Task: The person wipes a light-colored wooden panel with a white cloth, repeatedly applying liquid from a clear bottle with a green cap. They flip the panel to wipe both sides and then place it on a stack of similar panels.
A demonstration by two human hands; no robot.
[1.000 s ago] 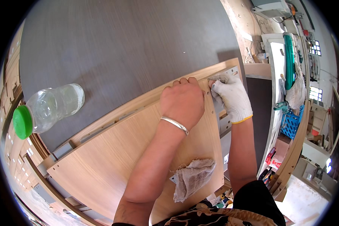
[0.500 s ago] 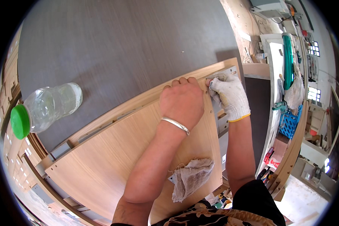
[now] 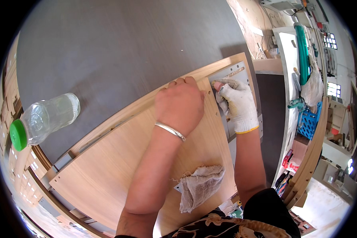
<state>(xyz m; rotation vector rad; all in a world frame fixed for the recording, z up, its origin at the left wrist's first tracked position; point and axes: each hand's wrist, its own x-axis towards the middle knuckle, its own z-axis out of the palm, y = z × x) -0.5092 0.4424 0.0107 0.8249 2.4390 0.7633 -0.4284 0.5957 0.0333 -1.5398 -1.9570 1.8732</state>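
Note:
My left hand (image 3: 179,104), bare with a silver bangle, has its fingers curled over the far edge of a light wood-grain panel (image 3: 127,158). My right hand (image 3: 238,104) wears a white knitted work glove with a bare thumb tip showing. Its fingers are closed on a greyish rag (image 3: 222,104), mostly hidden by the glove. That hand rests over a grey board (image 3: 242,73) at the panel's right side. Beyond the left fingers runs a long wooden rail (image 3: 222,64). A crumpled, frayed cloth (image 3: 202,186) lies on the panel near me.
A clear plastic bottle with a green cap (image 3: 47,119) lies on its side on the large dark board (image 3: 119,43). Off to the right stand a white-edged cabinet board (image 3: 285,51), a blue plastic basket (image 3: 308,123) and wooden beams (image 3: 311,154). Stacked panels (image 3: 23,158) line the left.
My left hand and the panel's far right corner have shifted a little left, and more of the grey board shows. My right hand has stayed over that board. The view has shifted slightly.

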